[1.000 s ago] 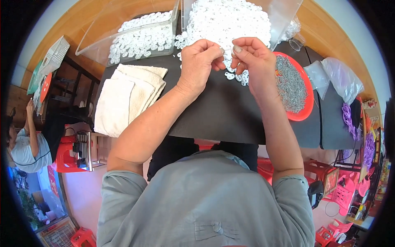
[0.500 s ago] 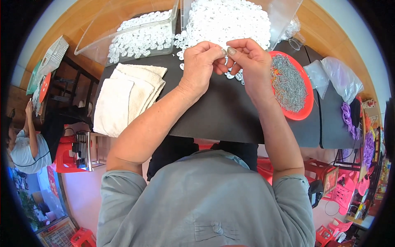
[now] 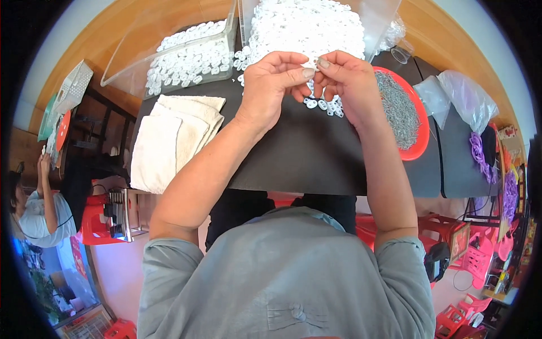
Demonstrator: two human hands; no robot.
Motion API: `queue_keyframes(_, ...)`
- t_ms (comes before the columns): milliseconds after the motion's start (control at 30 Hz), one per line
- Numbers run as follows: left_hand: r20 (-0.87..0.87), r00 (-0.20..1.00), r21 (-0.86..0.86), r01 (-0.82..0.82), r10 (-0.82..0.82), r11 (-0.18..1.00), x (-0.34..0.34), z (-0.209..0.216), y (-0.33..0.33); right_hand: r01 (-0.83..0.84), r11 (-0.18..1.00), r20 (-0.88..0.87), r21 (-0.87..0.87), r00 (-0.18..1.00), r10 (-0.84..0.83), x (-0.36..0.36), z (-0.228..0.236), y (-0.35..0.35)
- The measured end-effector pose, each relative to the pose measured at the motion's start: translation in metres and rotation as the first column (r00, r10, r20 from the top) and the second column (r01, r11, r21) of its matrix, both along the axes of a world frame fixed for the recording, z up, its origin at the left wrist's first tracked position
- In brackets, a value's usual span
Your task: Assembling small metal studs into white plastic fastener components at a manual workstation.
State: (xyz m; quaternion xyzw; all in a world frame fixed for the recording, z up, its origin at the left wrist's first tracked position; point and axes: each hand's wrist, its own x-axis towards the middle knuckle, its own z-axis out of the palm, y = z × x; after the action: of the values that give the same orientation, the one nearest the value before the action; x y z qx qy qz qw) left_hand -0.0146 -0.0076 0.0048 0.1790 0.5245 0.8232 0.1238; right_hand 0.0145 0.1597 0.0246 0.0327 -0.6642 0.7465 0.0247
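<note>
My left hand (image 3: 265,87) and my right hand (image 3: 354,85) meet over the table, thumbs and fingertips pinched close together. A small white plastic piece (image 3: 311,64) shows between the tips, mostly covered by my left fingers. Whatever my right fingertips pinch is too small to make out. Just below the hands lie several loose white oval plastic pieces with holes (image 3: 323,105). Behind them rises a large heap of the same white pieces (image 3: 305,28). By my right wrist stands a red bowl (image 3: 422,121) full of small grey metal screws (image 3: 400,110).
A clear bin (image 3: 226,72) at the far left holds more white pieces. Folded cream cloths (image 3: 155,144) lie on the dark table (image 3: 305,164). Clear plastic bags (image 3: 468,99) and purple cord (image 3: 479,155) are at the right. Another person (image 3: 45,209) sits at far left.
My hands have shifted slightly, and the fingers of my left hand have spread a little around the white piece. The view has moved a little. The pinch between both hands continues.
</note>
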Motion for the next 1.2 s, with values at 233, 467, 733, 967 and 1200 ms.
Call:
queue_keyframes(233,-0.227,0.971,-0.106,0.048,-0.071,0.993,0.003,0.006,-0.004,-0.179,0.983,0.028,0.027,0.983,0.179,0.006,0.012,0.011)
queue_keyframes(467,-0.271,0.961,-0.105,-0.079,0.048,0.991,0.011,0.011,-0.001,-0.19,0.981,0.056,0.024,0.98,0.189,0.01,0.014,0.005)
queue_keyframes(733,-0.332,0.943,-0.157,-0.086,0.029,0.984,0.014,0.012,-0.01,-0.301,0.951,0.064,-0.068,0.95,0.306,0.013,0.009,0.004)
queue_keyframes(967,-0.309,0.951,-0.146,-0.031,-0.016,0.989,0.013,0.012,-0.011,-0.392,0.9,0.068,-0.193,0.909,0.411,0.015,0.013,0.004)
queue_keyframes(1200,-0.406,0.913,-0.065,0.015,-0.04,0.998,0.009,0.004,-0.011,-0.412,0.885,0.084,-0.214,0.895,0.437,0.018,0.013,0.0)
